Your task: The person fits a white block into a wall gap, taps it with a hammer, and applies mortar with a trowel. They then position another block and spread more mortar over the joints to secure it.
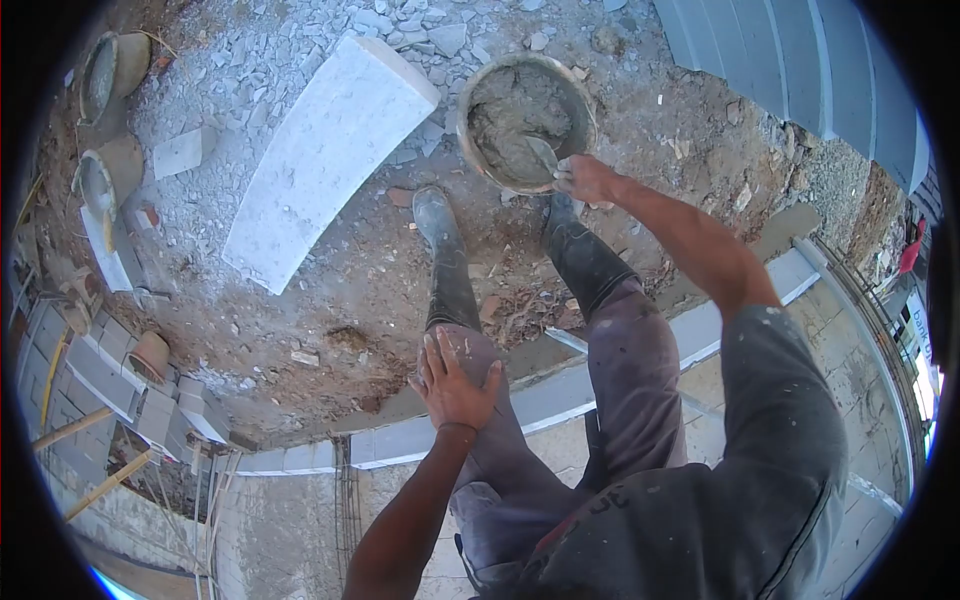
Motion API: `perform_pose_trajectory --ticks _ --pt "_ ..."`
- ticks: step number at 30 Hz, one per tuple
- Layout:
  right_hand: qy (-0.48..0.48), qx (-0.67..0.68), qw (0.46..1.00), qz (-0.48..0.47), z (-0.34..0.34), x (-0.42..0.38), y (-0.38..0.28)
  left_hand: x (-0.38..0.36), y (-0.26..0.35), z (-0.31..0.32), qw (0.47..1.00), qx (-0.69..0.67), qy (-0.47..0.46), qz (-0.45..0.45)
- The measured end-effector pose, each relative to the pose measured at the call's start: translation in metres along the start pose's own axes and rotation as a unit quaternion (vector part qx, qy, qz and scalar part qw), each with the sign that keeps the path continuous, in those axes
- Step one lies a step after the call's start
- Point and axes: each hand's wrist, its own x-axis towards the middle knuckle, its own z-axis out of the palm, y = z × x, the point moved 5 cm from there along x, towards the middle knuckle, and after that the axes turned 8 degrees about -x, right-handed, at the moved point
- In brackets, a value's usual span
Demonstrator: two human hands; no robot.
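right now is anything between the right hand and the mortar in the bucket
Nothing visible blocks it. The right hand is at the near rim of the bucket, gripping a trowel whose blade already lies in the mortar. The left hand rests flat on the left knee.

Mortar-flecked grey shirt (pixel 770 450), dusty trousers (pixel 630 370), rubber boots (pixel 445 250)

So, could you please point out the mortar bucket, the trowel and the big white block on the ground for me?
mortar bucket (pixel 478 150): head view, on its left rim.
trowel (pixel 543 153): head view, on the blade in the mortar.
white block (pixel 325 150): head view, middle of its top face.
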Motion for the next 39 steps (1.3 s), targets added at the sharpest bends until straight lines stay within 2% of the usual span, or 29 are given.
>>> perform_pose_trajectory --ticks 1,5,7,8,10,14,16,17,19,20,23,27,29,31,32,35,36,39 --pt "0.0 0.035 0.999 0.014 0.001 0.004 0.005 0.001 0.001 -0.002 1.0 -0.003 0.001 0.001" --pt "0.025 0.018 0.997 0.067 0.006 0.01 0.003 0.003 0.009 -0.005 1.0 0.021 -0.001 0.0" --pt "-0.014 0.04 0.999 0.015 0.012 0.012 0.011 0.002 0.009 -0.003 0.999 0.036 -0.001 0.002" --pt "-0.011 0.043 0.999 0.014 0.014 0.008 0.018 0.003 0.008 -0.003 0.999 0.048 -0.001 0.005" --pt "0.019 0.126 0.99 -0.065 0.011 -0.001 0.016 0.006 0.013 -0.009 0.999 0.05 0.009 0.009" --pt "-0.018 0.162 0.986 -0.038 0.02 -0.011 0.029 0.006 0.019 -0.017 0.998 0.066 0.011 -0.004" --pt "0.095 0.204 0.974 -0.039 0.03 -0.009 0.039 0.008 0.025 -0.019 0.997 0.071 0.016 -0.007" --pt "0.093 0.204 0.973 -0.047 0.032 -0.01 0.042 0.007 0.025 -0.02 0.997 0.076 0.015 -0.01" --pt "-0.027 0.294 0.954 -0.055 0.029 -0.012 0.04 0.008 0.027 -0.023 0.996 0.083 0.021 -0.011" --pt "-0.054 0.322 0.945 -0.03 0.033 -0.015 0.041 0.008 0.029 -0.023 0.996 0.092 0.02 -0.006" --pt "-0.045 0.352 0.931 -0.086 0.036 -0.021 0.037 0.01 0.035 -0.027 0.994 0.104 0.03 -0.019" --pt "-0.037 0.393 0.915 -0.08 0.036 -0.029 0.029 0.012 0.051 -0.035 0.992 0.12 0.032 -0.026" --pt "-0.022 0.398 0.914 -0.073 0.027 -0.044 0.021 0.01 0.063 -0.036 0.99 0.135 0.02 -0.026" --pt "0.015 0.401 0.907 -0.126 0.01 -0.063 0.014 0.006 0.069 -0.037 0.991 0.13 0.026 -0.03" --pt "-0.001 0.416 0.903 -0.108 0.001 -0.079 0.013 0.004 0.071 -0.037 0.991 0.125 0.026 -0.032" --pt "0.028 0.391 0.914 -0.102 -0.034 -0.128 0.003 -0.003 0.07 -0.026 0.994 0.102 0.042 -0.026" --pt "0.002 0.384 0.917 -0.106 -0.036 -0.14 0.007 -0.011 0.072 -0.025 0.995 0.087 0.052 -0.025" --pt "0.064 0.267 0.953 -0.13 -0.079 -0.202 -0.018 -0.027 0.066 -0.017 0.996 0.013 0.079 -0.029"
